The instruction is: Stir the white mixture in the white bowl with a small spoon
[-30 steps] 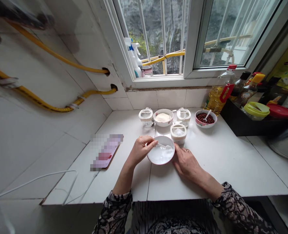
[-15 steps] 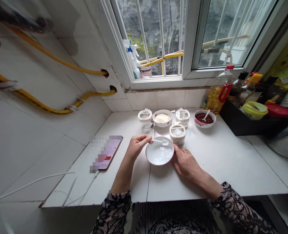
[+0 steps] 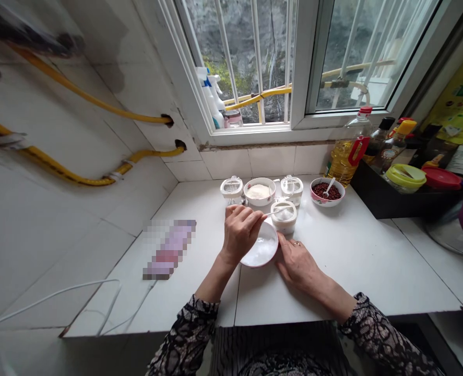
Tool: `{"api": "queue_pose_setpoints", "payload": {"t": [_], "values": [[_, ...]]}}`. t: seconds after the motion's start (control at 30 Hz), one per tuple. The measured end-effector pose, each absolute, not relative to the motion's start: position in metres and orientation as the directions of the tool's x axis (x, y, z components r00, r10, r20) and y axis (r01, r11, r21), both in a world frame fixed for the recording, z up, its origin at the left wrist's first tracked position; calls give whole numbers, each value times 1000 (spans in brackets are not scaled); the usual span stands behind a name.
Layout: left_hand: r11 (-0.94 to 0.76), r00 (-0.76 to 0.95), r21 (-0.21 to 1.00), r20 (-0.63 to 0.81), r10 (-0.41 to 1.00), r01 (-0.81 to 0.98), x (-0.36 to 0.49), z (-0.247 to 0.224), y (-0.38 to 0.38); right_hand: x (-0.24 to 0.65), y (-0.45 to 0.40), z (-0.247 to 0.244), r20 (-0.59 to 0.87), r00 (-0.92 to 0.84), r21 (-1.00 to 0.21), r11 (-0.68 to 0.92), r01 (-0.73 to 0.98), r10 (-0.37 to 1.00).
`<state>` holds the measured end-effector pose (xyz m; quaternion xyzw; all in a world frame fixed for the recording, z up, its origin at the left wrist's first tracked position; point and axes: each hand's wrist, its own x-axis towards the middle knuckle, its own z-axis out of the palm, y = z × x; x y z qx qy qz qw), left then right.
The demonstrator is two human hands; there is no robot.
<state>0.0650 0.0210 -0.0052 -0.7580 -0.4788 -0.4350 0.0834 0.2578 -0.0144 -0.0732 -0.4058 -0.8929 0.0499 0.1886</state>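
My left hand [image 3: 241, 230] is closed on the handle of a small white spoon [image 3: 275, 211], whose far end is over the jar of white grains [image 3: 283, 218]. Below that hand, and partly hidden by it, a white bowl [image 3: 263, 248] with white contents stands on the counter. Against the bowl's right rim rest the fingers of my right hand [image 3: 298, 261], which wears a ring. Its thumb is below, apart from the fingers.
Behind are a bowl of white powder [image 3: 259, 192], two lidded jars [image 3: 232, 189] [image 3: 292, 189] and a bowl of red beans [image 3: 327, 192] with a spoon. An oil bottle [image 3: 346, 154] and a black box of bottles [image 3: 388, 193] stand right; a phone [image 3: 170, 250] lies left.
My left hand has moved right with the spoon, from above the bowl to the jar of white grains. My right hand has stayed beside the bowl.
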Motion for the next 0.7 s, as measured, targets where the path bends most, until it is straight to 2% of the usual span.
{"api": "queue_pose_setpoints", "payload": {"t": [0.13, 0.27, 0.43, 0.7], "values": [[-507, 8, 402, 778, 628, 762, 57, -5, 17, 257, -14, -74, 314, -598, -226, 670, 707, 737], [-460, -119, 545, 725, 678, 701, 38, -1, 9, 257, -14, -75, 328, -599, -222, 676, 703, 731], [-399, 43, 582, 528, 848, 708, 14, 4, -4, 258, -14, -77, 365, -588, -220, 681, 699, 722], [-359, 153, 580, 374, 915, 731, 18, -3, -11, 259, -13, -77, 365, -600, -218, 692, 688, 712]]}}
